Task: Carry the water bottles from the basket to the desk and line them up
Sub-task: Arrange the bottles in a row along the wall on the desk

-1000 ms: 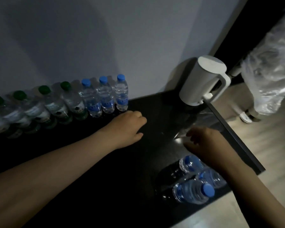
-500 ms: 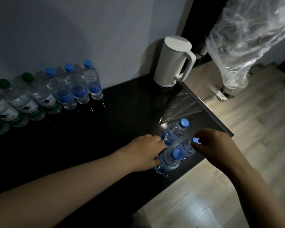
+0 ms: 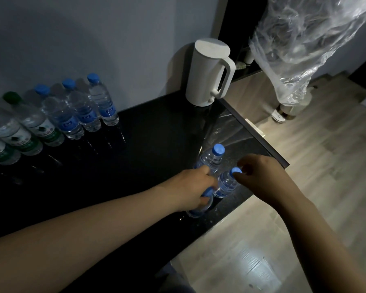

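Three small blue-capped bottles stand bunched at the near right corner of the dark surface (image 3: 156, 127), well apart from the row of bottles (image 3: 82, 111) lined along the far wall. The left hand (image 3: 194, 189) is curled round the top of the nearest bottle (image 3: 199, 210). The right hand (image 3: 262, 176) pinches the cap of the middle bottle (image 3: 225, 185), and the third bottle (image 3: 211, 160) stands free behind. They look full, so fairly heavy, with thin, smooth walls that would give under a squeeze. I'd hold the ribbed neck or shoulder rather than the cap alone.
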